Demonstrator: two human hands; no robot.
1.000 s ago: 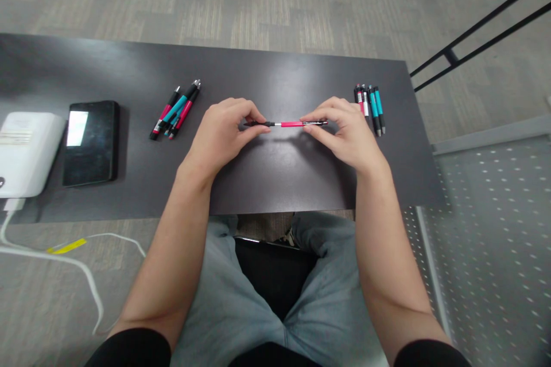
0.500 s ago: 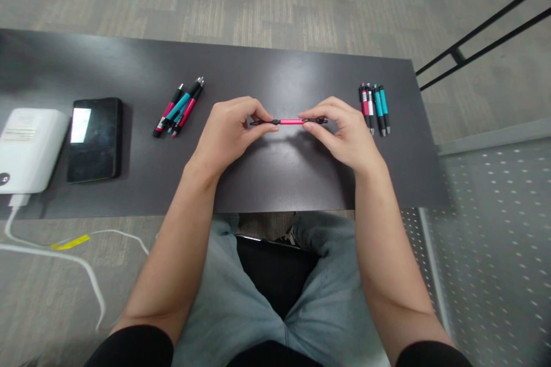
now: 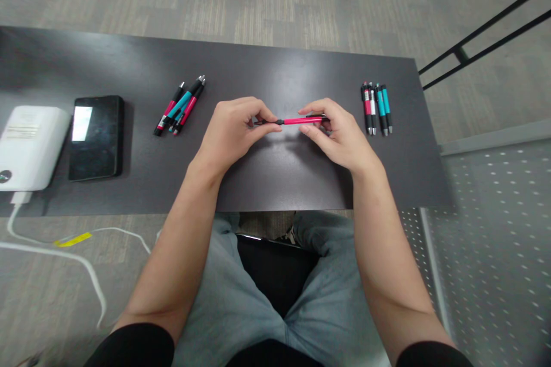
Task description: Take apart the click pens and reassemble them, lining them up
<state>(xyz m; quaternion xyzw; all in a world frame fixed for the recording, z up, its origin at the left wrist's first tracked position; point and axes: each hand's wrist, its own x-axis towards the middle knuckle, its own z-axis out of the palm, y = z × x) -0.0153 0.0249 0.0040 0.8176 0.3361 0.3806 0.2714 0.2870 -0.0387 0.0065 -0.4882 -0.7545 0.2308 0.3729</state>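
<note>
A pink and black pen [image 3: 301, 121] lies crosswise above the middle of the dark table [image 3: 275, 183]. My left hand [image 3: 241, 126] pinches its left end between thumb and fingers. Around the pen's right end, my right hand [image 3: 340, 132] has its thumb and index finger apart, with the other fingers curled behind the pen. Left of my left hand is a loose pile of pink and teal pens [image 3: 181, 106], some crossing others. Beyond my right hand, several pens [image 3: 376, 109] in pink, white and teal lie side by side, nearly parallel.
At the left lie a black phone-like device [image 3: 95, 137] and a white box-shaped device [image 3: 32, 146] with a white cable [image 3: 86, 264] hanging past the table's near edge. A black metal rail [image 3: 460, 56] and a perforated grey panel [image 3: 503, 229] stand at the right.
My right thumb and index finger have parted from the pen's barrel. The pen has turned about its length, showing a plainer pink side. The view has shifted slightly.
</note>
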